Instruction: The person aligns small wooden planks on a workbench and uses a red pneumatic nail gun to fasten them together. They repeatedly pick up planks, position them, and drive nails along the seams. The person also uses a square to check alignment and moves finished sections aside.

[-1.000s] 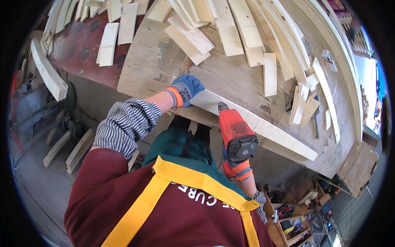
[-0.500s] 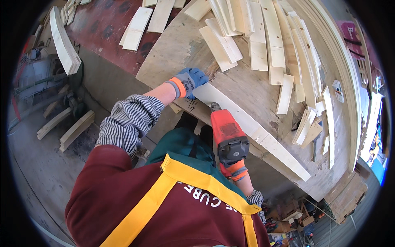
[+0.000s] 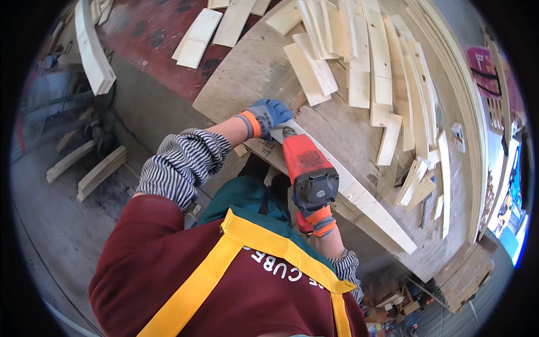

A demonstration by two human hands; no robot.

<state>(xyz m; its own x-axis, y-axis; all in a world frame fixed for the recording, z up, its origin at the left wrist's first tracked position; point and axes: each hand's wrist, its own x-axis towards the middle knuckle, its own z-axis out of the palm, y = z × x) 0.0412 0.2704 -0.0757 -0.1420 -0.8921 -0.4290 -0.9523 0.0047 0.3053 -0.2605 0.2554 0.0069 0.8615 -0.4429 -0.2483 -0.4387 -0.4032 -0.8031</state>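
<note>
Lying near tabletop edge (image 3: 210, 106): board (image 3: 359, 196)

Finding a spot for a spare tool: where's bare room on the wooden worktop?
Wooden worktop: one bare patch beyond the left hand, left of the fanned boards; another between those boards and the long board at the red power tool's tip. Crowded: upper right under the fan, and far right around the short wood pieces.

A: Power tool (image 3: 303, 149) finish?
B: Red plastic housing (image 3: 310, 162), semi-gloss, w/ matt blk plastic rear cap (image 3: 316, 188); nose (image 3: 288, 132) looks metal.
A: Strip (image 3: 380, 215) & tabletop (image 3: 247, 73)?
B: Strip's smooth, matt bare wood; tabletop's wood too, but rough & scuffed.
A: L sleeve (image 3: 185, 165)?
B: Matt cloth, wrinkled.
</note>
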